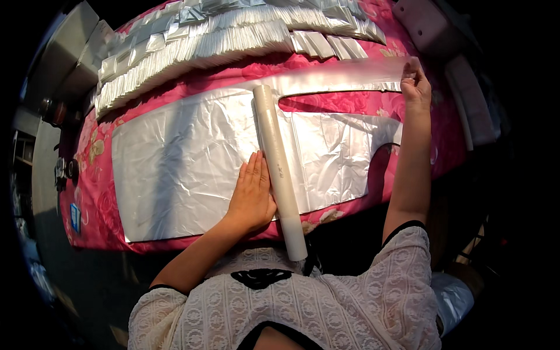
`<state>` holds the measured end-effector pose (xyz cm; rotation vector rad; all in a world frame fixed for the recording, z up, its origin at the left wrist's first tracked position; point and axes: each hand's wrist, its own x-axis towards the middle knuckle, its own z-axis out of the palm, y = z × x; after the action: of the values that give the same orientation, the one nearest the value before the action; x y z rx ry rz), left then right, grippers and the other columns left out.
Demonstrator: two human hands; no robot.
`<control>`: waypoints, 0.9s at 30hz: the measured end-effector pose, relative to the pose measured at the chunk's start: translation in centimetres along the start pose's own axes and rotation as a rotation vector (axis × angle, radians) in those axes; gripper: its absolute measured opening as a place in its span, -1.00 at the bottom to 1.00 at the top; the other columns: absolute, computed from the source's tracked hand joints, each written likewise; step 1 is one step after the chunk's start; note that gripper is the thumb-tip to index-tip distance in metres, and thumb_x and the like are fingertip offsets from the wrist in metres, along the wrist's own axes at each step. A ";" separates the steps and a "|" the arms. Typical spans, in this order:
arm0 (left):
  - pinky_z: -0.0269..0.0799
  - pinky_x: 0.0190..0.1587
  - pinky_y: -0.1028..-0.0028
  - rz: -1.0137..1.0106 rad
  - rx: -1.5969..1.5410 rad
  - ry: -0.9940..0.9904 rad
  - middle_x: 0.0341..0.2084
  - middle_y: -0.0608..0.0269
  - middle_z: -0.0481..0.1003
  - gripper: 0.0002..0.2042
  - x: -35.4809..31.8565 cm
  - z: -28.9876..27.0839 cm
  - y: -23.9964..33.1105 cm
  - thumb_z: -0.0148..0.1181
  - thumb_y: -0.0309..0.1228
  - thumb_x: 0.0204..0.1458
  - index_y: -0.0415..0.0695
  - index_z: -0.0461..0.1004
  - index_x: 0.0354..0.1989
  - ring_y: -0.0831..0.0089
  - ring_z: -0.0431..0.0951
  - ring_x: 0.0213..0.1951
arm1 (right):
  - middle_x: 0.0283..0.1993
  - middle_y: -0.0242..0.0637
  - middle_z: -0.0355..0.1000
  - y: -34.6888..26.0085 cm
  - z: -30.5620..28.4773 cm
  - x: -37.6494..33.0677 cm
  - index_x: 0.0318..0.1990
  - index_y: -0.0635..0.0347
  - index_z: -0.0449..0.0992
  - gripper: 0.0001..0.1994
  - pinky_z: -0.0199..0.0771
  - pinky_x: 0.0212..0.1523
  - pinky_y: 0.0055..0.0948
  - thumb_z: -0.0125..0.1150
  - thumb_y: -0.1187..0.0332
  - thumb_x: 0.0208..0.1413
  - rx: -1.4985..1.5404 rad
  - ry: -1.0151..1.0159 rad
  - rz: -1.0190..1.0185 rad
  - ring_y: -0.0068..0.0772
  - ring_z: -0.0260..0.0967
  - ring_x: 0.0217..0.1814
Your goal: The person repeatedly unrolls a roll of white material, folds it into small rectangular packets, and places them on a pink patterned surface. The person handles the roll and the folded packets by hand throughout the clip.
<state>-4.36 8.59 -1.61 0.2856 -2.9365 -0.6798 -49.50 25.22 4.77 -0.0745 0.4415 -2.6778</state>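
Note:
A large, creased white plastic bag (198, 151) lies flattened across the pink flowered cloth. On top of it rests a long cream-coloured tube (276, 157), its near end reaching past the cloth's front edge toward my body. My left hand (252, 195) is laid flat on the bag, fingers stretched out together, along the tube's left side. Far to the right, my right hand (416, 87) pinches the end of a translucent strip (350, 74) of the plastic, which runs from beyond the tube's far end. Between strip and bag, a gap shows the cloth. A rounded cut-out marks the bag's right edge.
Long rows of folded white plastic packets (198, 55) line the back of the pink cloth (93, 175). Pale padded blocks (64, 38) stand at the far left, another padded seat-like piece (429, 23) at the far right. A small blue packet (75, 217) lies near the left edge.

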 end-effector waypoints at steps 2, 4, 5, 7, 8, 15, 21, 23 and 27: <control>-0.36 0.31 0.11 0.006 0.014 0.004 0.24 -0.32 -0.16 -0.27 -0.1 0.1 0.0 -0.10 -0.42 -0.16 -0.50 -0.17 0.22 -0.08 -0.23 0.31 | -0.13 -0.07 0.42 -0.4 0.0 0.9 -0.13 0.44 0.37 -0.79 0.51 -0.06 -0.20 -0.19 0.57 0.17 -0.069 0.159 -0.089 -0.19 0.44 -0.15; -0.37 0.31 0.11 0.012 0.025 -0.001 0.24 -0.32 -0.17 -0.27 0.0 0.1 0.0 -0.10 -0.40 -0.15 -0.49 -0.17 0.23 -0.08 -0.24 0.31 | -0.13 -0.04 0.41 -0.3 0.2 0.8 -0.10 0.44 0.31 -0.80 0.50 -0.03 -0.19 -0.19 0.59 0.16 -0.130 0.226 -0.153 -0.17 0.43 -0.12; -0.37 0.31 0.12 0.015 0.026 -0.005 0.24 -0.32 -0.17 -0.27 0.0 0.1 0.1 -0.09 -0.39 -0.14 -0.48 -0.18 0.23 -0.08 -0.24 0.32 | -0.14 0.00 0.40 -0.3 0.3 0.8 -0.08 0.44 0.27 -0.80 0.50 -0.01 -0.17 -0.19 0.59 0.16 -0.160 0.210 -0.172 -0.14 0.43 -0.11; -0.37 0.31 0.13 0.021 -0.016 -0.004 0.25 -0.30 -0.18 -0.27 0.2 0.0 0.1 -0.06 -0.38 -0.13 -0.46 -0.17 0.23 -0.08 -0.25 0.32 | -0.14 0.02 0.38 0.8 1.1 -0.3 -0.04 0.43 0.19 -0.77 0.50 -0.01 -0.17 -0.18 0.61 0.14 -0.335 0.096 -0.253 -0.13 0.42 -0.08; -0.37 0.31 0.13 0.023 -0.061 0.001 0.26 -0.28 -0.18 -0.27 0.1 -0.2 0.0 -0.04 -0.39 -0.12 -0.45 -0.15 0.24 -0.07 -0.26 0.32 | -0.13 0.01 0.38 2.4 1.8 -1.5 -0.03 0.42 0.16 -0.75 0.51 -0.01 -0.19 -0.16 0.62 0.13 -0.481 -0.004 -0.311 -0.14 0.41 -0.06; -0.12 0.28 0.20 -0.029 -0.543 0.294 0.24 -0.18 -0.04 -0.38 1.6 -6.2 -1.0 0.16 -0.44 -0.14 -0.27 0.14 0.17 0.03 -0.06 0.30 | 0.15 -0.09 0.22 16.3 8.3 -16.3 0.29 0.26 -0.16 -0.43 0.40 -0.01 -0.42 -0.14 0.60 0.14 -1.045 -0.598 -0.155 -0.30 0.32 0.10; 0.25 0.11 0.40 -0.163 -1.571 0.429 0.01 0.04 0.30 -0.48 2.8 -7.2 0.3 0.19 -0.50 -0.03 -0.32 0.14 0.11 0.35 0.31 0.07 | -0.08 -0.02 0.31 21.3 8.6 -25.3 0.22 0.30 0.08 -0.30 0.11 0.16 -0.12 0.13 0.49 -0.19 -1.675 -1.194 0.015 0.07 0.19 0.06; 0.36 -0.02 0.44 -0.293 -1.522 0.477 -0.12 0.08 0.40 -0.60 2.0 -6.9 -0.1 0.15 -0.58 -0.02 -0.32 0.25 0.01 0.38 0.44 -0.10 | 0.08 0.06 0.22 20.9 8.5 -25.2 0.27 0.31 -0.05 -0.20 0.01 0.22 -0.12 0.18 0.41 -0.18 -1.620 -1.196 0.160 0.14 0.10 0.16; 0.45 -0.20 0.50 -0.264 -1.379 0.579 -0.29 0.19 0.48 -0.88 0.8 -7.2 -1.7 0.08 -0.62 0.03 -0.26 0.38 -0.24 0.48 0.51 -0.28 | 0.37 0.13 -0.28 20.4 7.8 -23.7 0.33 0.24 -0.38 -0.01 -0.21 0.33 -0.24 0.24 0.31 -0.14 -1.367 -1.100 -0.041 0.07 -0.30 0.41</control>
<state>-3.79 3.90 4.13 0.5438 -1.4035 -1.9638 -18.84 15.28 6.10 -1.7296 1.6303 -1.4469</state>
